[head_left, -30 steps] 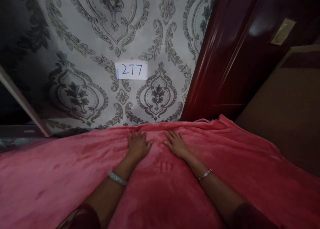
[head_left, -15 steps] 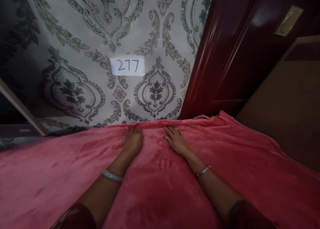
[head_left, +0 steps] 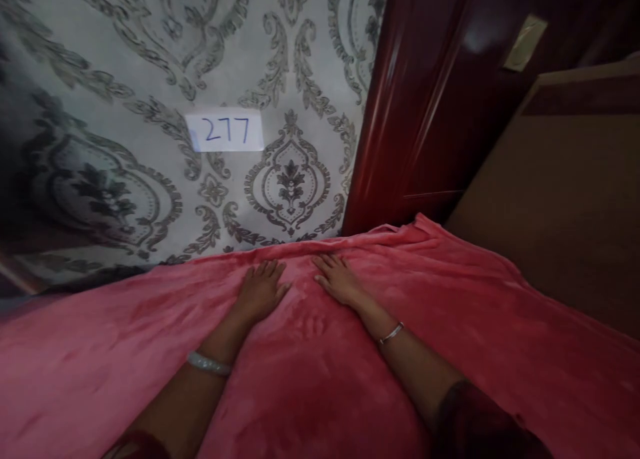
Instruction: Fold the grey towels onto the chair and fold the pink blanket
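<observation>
A plush pink-red blanket (head_left: 310,379) spreads across the lower part of the view, with small creases and dents in its pile. My left hand (head_left: 261,290) lies flat on it, fingers spread, near the far edge by the wall. To its right, my right hand (head_left: 339,280) also rests palm down, fingers stretched out close to that same edge. Neither hand grips the cloth. A pale bangle (head_left: 209,363) circles my left wrist, and a thin silver bracelet (head_left: 391,333) my right.
Beyond the blanket rises a wall with grey damask wallpaper (head_left: 290,179), bearing a white paper label marked 277 (head_left: 225,131). A dark red wooden door (head_left: 425,112) with a gold plate (head_left: 525,43) stands at right. A brown panel (head_left: 560,199) borders the blanket's right side.
My left hand has opened out from a bunched, blurred shape to lie flat with fingers spread. My right hand stays flat. The view has turned a little to the right.
</observation>
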Demonstrator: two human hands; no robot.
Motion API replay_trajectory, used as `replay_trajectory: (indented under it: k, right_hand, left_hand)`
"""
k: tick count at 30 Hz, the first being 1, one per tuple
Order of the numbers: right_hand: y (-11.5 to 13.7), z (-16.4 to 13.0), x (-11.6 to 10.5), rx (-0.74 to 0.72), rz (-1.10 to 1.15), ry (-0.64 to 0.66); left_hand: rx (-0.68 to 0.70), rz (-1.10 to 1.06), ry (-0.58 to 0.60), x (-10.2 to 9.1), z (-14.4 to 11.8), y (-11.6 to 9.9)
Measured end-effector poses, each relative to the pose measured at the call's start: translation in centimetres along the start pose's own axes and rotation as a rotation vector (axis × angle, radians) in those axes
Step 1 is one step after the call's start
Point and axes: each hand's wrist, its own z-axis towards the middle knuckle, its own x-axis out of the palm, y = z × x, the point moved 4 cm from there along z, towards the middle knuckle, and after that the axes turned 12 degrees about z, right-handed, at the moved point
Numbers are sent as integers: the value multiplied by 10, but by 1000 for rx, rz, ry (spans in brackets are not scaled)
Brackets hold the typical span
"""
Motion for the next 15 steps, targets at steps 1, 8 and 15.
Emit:
replay_trajectory:
  k: [1, 8, 15]
  right_hand:
    - [0, 0, 1, -22, 21, -30]
    - [-34, 4, -31, -80, 204, -508]
    - [-112, -8, -97, 325, 136, -758]
  left_hand:
    - [2, 6, -12, 0, 1, 0]
    - [19, 5, -62, 4, 5, 4]
    - [251, -116, -354, -2, 3, -2]
